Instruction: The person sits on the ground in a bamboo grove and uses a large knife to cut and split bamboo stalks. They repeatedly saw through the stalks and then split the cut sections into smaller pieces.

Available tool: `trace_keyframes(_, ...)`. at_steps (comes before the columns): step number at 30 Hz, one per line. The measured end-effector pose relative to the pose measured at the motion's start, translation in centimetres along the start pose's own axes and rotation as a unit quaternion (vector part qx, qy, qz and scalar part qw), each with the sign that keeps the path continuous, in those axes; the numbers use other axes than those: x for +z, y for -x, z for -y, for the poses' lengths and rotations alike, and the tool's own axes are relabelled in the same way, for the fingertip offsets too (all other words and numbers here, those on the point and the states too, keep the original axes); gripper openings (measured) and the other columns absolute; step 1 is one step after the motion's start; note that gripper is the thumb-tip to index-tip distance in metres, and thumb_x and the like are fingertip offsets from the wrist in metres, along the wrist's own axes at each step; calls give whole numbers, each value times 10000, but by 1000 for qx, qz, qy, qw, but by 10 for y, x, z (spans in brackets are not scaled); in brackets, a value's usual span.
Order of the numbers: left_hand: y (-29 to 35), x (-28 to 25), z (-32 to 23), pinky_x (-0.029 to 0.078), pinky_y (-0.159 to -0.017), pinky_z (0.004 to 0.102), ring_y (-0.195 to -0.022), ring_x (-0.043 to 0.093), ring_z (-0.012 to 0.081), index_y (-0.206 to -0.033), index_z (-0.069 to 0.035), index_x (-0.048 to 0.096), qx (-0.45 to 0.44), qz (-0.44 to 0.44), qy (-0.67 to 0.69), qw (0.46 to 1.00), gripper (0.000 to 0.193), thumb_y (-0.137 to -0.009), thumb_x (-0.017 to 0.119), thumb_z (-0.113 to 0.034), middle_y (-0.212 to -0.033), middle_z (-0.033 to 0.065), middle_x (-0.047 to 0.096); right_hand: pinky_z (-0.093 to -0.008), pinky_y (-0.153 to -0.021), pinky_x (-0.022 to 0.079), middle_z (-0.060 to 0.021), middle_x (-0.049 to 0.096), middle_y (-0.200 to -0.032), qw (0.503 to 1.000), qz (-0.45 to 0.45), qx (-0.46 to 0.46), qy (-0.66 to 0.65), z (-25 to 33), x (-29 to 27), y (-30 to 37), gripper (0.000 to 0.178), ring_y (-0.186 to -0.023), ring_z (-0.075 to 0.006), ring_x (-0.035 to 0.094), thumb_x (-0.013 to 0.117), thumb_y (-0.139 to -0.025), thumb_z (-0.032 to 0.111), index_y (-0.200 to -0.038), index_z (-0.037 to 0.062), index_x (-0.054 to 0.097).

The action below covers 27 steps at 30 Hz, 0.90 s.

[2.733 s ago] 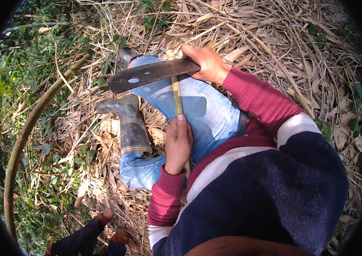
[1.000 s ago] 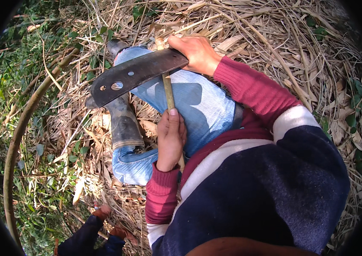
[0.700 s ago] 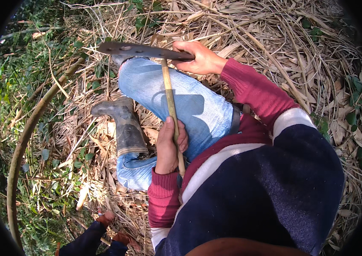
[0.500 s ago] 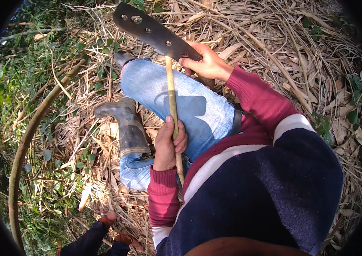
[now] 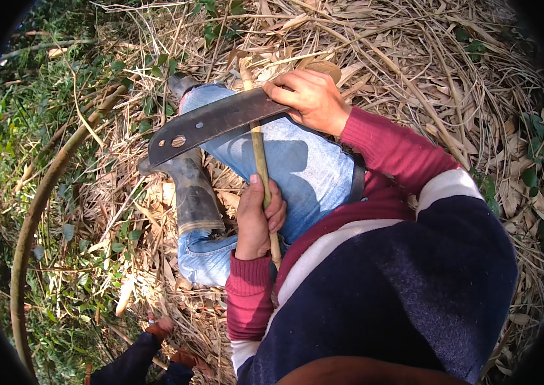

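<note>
A slim, pale wooden stick (image 5: 259, 151) slants up across my jeans-clad leg (image 5: 301, 167). My left hand (image 5: 261, 215) is wrapped round its lower part, thumb along the wood. In my right hand (image 5: 310, 99) is a machete (image 5: 211, 125), its broad dark blade pierced by several round holes. The blade lies across the stick below the stick's top end and points left, toward my rubber boot (image 5: 195, 189). Most of the machete's handle is hidden by my fingers; a rounded tan wooden piece, perhaps its butt, shows just beyond them.
Dry leaves and straw (image 5: 413, 70) cover the ground around me. A long curved branch (image 5: 31, 224) arches along the left, among green plants. At the lower left, another person's dark sleeve (image 5: 134, 356) and hand (image 5: 164, 325) show.
My right hand has turned over, and the machete has swung down and left from the stick's top end to lie across the stick lower down. My left hand keeps its hold.
</note>
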<state>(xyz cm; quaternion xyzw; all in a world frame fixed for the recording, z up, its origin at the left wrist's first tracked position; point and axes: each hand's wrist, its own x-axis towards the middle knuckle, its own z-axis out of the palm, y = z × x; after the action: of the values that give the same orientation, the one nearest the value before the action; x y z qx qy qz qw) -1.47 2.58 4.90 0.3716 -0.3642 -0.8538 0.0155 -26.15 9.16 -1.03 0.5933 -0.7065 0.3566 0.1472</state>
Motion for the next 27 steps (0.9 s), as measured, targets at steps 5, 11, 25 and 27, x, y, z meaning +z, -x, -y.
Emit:
trace_keyframes(5,0,-1,1,239,-366,221,-409,269,61,-954,-81,543,1,1,6,1000,443,-1103,366,-458,-563,-52,315,-423,-705,567,-92,669,-1009,997,64,26,-25,0,3,-2,613,-877,-312,685,783,-677,100,-1260,114,592)
trace_keyframes(11,0,-4,-3,251,-377,227,-412,280,67,-930,-74,530,-21,15,31,999,461,-1100,370,-471,-568,-45,323,-411,-657,579,-104,675,-1093,997,31,1,-71,2,-6,-8,485,-850,-322,706,768,-778,100,-1237,128,616)
trace_keyframes(25,-3,-5,-3,240,-359,218,-400,258,62,-953,-77,531,-23,23,34,999,446,-1106,354,-457,-572,-48,321,-389,-691,587,-128,688,-1127,997,3,-65,-41,-11,-3,-5,444,-883,-321,710,729,-799,75,-1229,62,619)
trace_keyframes(27,-2,-4,-2,237,-358,217,-399,257,62,-944,-80,527,-14,15,18,1000,445,-1106,353,-456,-570,-48,320,-409,-653,576,-103,664,-1046,996,-4,-72,-61,-16,4,-5,462,-842,-310,690,713,-797,73,-1242,101,594)
